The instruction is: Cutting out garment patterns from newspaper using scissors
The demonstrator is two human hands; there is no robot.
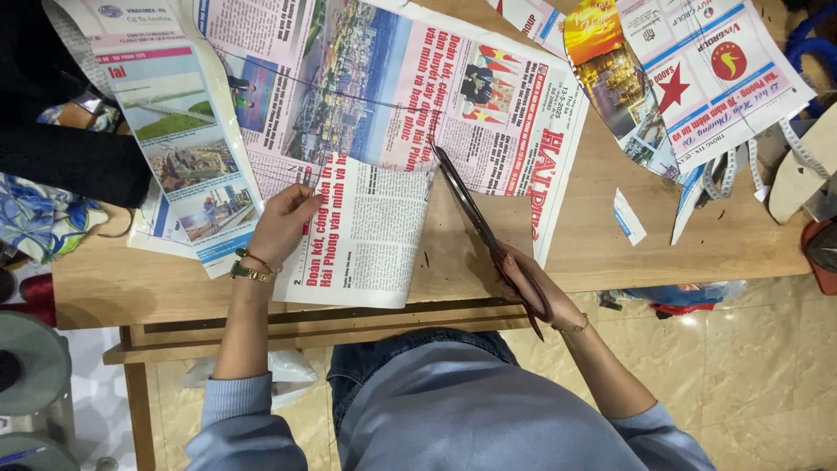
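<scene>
A large printed newspaper sheet (392, 96) lies spread on a wooden table (602, 249), its near part folded over toward me (375, 235). My left hand (281, 225), with a gold bracelet at the wrist, presses flat on the folded part near its left edge. My right hand (532, 283) grips the handles of long dark scissors (475, 214). The blades point away from me and meet the paper along the fold's right edge, where a cut runs up into the sheet.
More newspaper pages (174, 131) lie at the left, and cut printed pieces (697, 70) with a measuring tape (741, 170) at the right. A small paper scrap (628, 216) rests on the bare wood. Dark cloth (61, 131) covers the left edge. Tiled floor (750, 349) lies below.
</scene>
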